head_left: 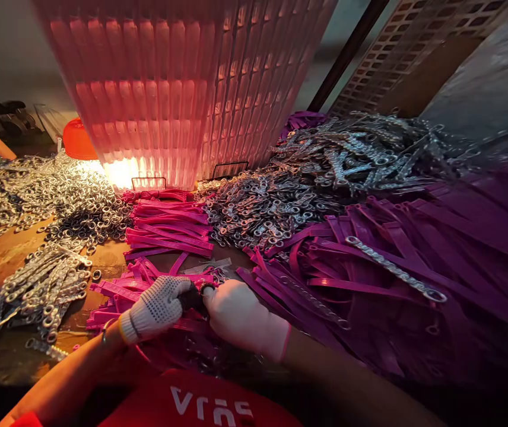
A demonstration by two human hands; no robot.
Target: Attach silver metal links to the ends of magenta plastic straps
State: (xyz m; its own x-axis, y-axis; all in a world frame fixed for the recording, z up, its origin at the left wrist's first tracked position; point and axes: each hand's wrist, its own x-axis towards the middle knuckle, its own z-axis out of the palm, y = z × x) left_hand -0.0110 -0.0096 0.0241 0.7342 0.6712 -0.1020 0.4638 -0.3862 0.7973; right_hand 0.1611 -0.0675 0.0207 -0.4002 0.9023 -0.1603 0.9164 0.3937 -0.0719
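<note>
My left hand (158, 308), in a white glove with dark dots, is closed in a pinch above a pile of magenta strips (118, 290). Against it, my right hand (238, 311), in a plain white glove, is closed too. A small dark ring (208, 288) shows at the right fingertips; whatever else lies between the hands is dark and partly hidden. Just behind the fingers, a strip end and small metal bits (218, 271) are visible. Under my wrists lie more magenta strips, in shadow.
Silvery ring-ended metal pieces form heaps at left (40, 290), centre (263, 204) and back right (361, 148). Stacked magenta strips (169, 228) lie ahead, with a large purple pile (370, 267) at right. Translucent ribbed panels (147, 101) stand behind, beside an orange lamp (78, 139).
</note>
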